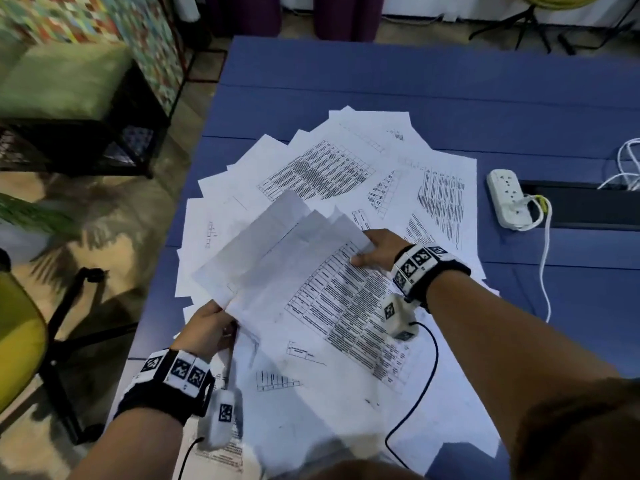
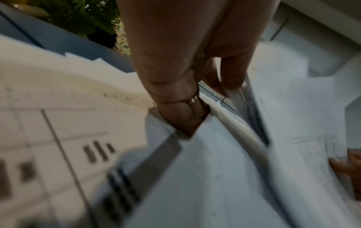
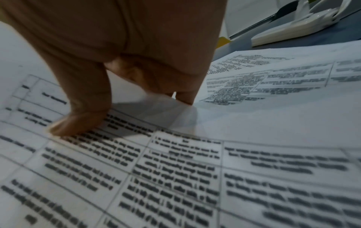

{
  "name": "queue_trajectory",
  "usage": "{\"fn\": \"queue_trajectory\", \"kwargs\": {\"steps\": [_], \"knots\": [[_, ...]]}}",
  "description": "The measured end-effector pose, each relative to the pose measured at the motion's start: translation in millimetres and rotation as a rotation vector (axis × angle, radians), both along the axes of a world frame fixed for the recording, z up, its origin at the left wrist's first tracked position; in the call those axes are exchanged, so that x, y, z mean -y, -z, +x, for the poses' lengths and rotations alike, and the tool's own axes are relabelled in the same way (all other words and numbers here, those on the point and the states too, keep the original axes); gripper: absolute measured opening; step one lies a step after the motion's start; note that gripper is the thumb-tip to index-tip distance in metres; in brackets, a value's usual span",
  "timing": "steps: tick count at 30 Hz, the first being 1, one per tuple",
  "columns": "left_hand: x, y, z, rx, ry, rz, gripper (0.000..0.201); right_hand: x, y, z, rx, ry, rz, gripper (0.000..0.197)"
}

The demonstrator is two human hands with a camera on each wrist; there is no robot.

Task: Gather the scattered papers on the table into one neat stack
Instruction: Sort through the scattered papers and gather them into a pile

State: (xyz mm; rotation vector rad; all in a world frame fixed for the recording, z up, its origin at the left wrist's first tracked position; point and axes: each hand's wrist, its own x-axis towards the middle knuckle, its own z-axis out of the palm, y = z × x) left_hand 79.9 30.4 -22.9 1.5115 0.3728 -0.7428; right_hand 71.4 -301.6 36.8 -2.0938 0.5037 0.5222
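Left hand (image 1: 207,329) pinches the lower-left corner of a raised bundle (image 1: 294,271) of sheets, centre of the head view; its fingertips are hidden under the paper there. Left wrist view shows them: fingers (image 2: 181,111) curled round the bundle's edge, thumb on the other side, all heavily blurred. Right hand (image 1: 375,252) holds the bundle's right edge, thumb on top of the printed table, other fingers tucked under and out of sight in the head view. Right wrist view shows the thumb (image 3: 78,121) pressing the top sheet and one fingertip poking past the edge; print there too smeared to read. Loose papers (image 1: 346,161) fan across the blue table (image 1: 346,81) around and under the bundle; the bottom ones are cut off by the arms and the frame edge. Power strip (image 1: 507,199) at right, also visible upper right in the right wrist view only.
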Motion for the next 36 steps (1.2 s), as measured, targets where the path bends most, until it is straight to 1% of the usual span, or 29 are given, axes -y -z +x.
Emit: {"fn": "queue_trajectory", "kwargs": {"steps": [2,4,5,6,7,9,10,11,13,14,15,18,19,20,21,23,24,25,26,27,29,30,31,33,34,36], "knots": [[3,0,0,-0.025,-0.096,0.008,0.027,2,3,-6,0.015,0.091,-0.026,0.036],[4,3,0,-0.026,-0.103,-0.008,0.044,3,6,-15,0.045,0.223,-0.094,0.041],[8,-2,-2,-0.028,-0.087,-0.006,0.044,1,6,-21,0.04,0.264,-0.136,0.043],[11,-3,-4,-0.006,-0.071,-0.008,0.038,-3,6,-26,0.029,0.283,-0.171,0.048],[14,-4,-7,0.038,-0.06,-0.007,0.042,-11,6,-32,0.001,0.284,-0.196,0.053],[20,-2,-14,0.071,-0.078,-0.025,0.071,-29,12,-45,-0.046,0.289,-0.191,0.058],[23,1,-17,0.086,-0.08,-0.035,0.084,-37,15,-51,-0.057,0.326,-0.166,0.057],[24,6,-19,0.091,-0.083,-0.032,0.093,-46,19,-55,-0.053,0.38,-0.139,0.053],[25,13,-23,0.125,-0.114,-0.035,0.104,-57,25,-62,-0.026,0.494,-0.116,0.046],[27,9,-26,0.119,-0.136,-0.039,0.103,-59,26,-63,-0.022,0.55,-0.105,0.046],[29,5,-29,0.104,-0.16,-0.051,0.095,-59,26,-66,-0.012,0.609,-0.095,0.046],[27,6,-36,0.008,-0.219,-0.138,0.057,-52,25,-72,0.019,0.752,-0.071,0.04],[27,6,-38,-0.023,-0.204,-0.139,0.045,-50,27,-75,0.029,0.777,-0.081,0.037],[27,6,-40,-0.028,-0.19,-0.114,0.038,-49,29,-78,0.024,0.785,-0.094,0.035],[29,4,-45,-0.014,-0.149,-0.052,0.035,-50,29,-80,0.008,0.767,-0.102,0.032],[31,2,-51,0.078,-0.026,0.051,0.032,-59,29,-85,-0.018,0.668,-0.083,0.033],[31,4,-53,0.102,0.02,0.094,0.038,-64,30,-86,-0.03,0.59,-0.07,0.036],[30,6,-54,0.136,0.062,0.106,0.05,-66,28,-87,-0.038,0.504,-0.065,0.041],[29,7,-53,0.148,0.078,0.145,0.056,-66,27,-87,-0.028,0.433,-0.065,0.045],[27,5,-51,0.187,0.067,0.188,0.049,-59,25,-87,-0.005,0.401,-0.067,0.047],[20,6,-47,0.203,0.009,0.211,0.03,-35,22,-86,0.033,0.438,-0.1,0.051],[17,4,-47,0.177,-0.034,0.215,0.027,-18,22,-87,0.028,0.445,-0.19,0.059],[11,6,-46,0.178,-0.062,0.214,0.025,-2,21,-90,-0.026,0.407,-0.326,0.071],[-4,13,-45,0.146,-0.129,0.182,0.021,25,19,-100,-0.176,0.257,-0.571,0.096],[-12,18,-45,0.137,-0.171,0.162,0.022,35,19,-105,-0.222,0.197,-0.624,0.104],[-26,32,-44,0.122,-0.225,0.126,0.022,48,19,-114,-0.267,0.134,-0.673,0.11]]}}
